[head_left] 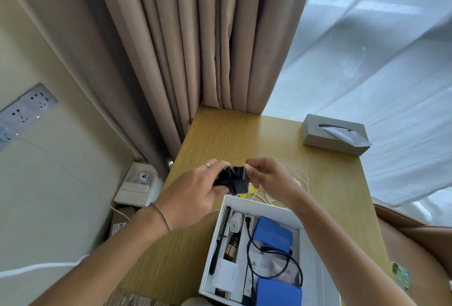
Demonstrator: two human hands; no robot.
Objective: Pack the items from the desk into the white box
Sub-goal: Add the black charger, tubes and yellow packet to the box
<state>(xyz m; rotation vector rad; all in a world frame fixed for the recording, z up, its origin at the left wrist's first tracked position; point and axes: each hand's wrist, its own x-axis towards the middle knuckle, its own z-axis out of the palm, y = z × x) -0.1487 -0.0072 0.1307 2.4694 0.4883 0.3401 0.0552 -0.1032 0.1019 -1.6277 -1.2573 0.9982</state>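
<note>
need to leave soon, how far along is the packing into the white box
Mostly done, it seems. The white box already holds a black comb, a white charger, two blue packs, a black cable and more. In hand: left hand and right hand hold a small black item. Left: white cables on the desk.

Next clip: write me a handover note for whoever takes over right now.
Left hand and right hand both hold a black item above the desk, beyond the white box.
Done: comb, white charger, black cable and blue packs are in the box.
Left: black item; white cables on the desk.
</note>
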